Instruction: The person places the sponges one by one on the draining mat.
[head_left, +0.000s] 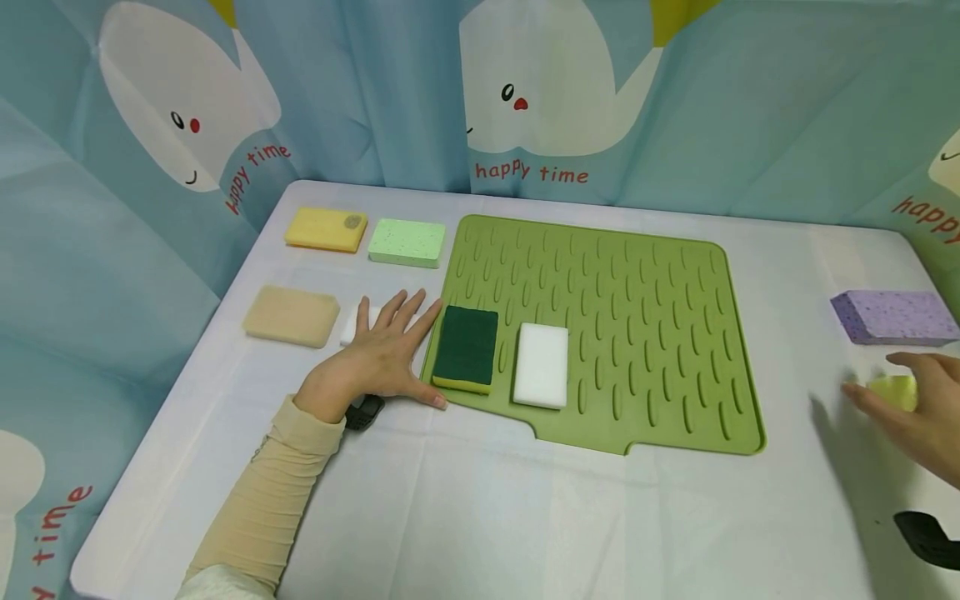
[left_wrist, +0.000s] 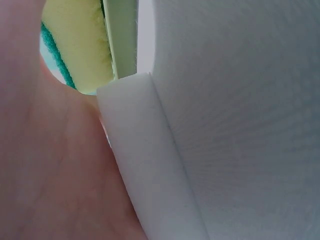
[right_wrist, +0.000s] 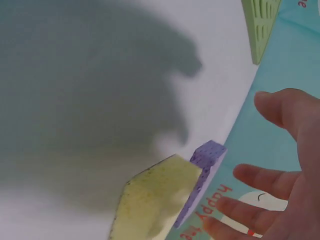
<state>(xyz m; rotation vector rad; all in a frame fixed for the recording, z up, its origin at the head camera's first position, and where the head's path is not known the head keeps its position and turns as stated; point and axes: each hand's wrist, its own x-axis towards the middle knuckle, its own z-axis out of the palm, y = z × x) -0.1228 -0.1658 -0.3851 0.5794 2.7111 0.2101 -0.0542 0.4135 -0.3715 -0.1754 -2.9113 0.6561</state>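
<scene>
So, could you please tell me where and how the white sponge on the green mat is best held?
Probably pinch the white sponge mid-length across its two long sides, from above: it lies flat, with bare green mat showing along both.

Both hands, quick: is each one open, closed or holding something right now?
Left hand: open, fingers spread, over a white block.
Right hand: open, near the yellow sponge, not gripping it.

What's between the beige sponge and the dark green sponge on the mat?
Between them, the head view shows the left hand, a white block partly hidden by it, and the left edge of the green mat.
</scene>
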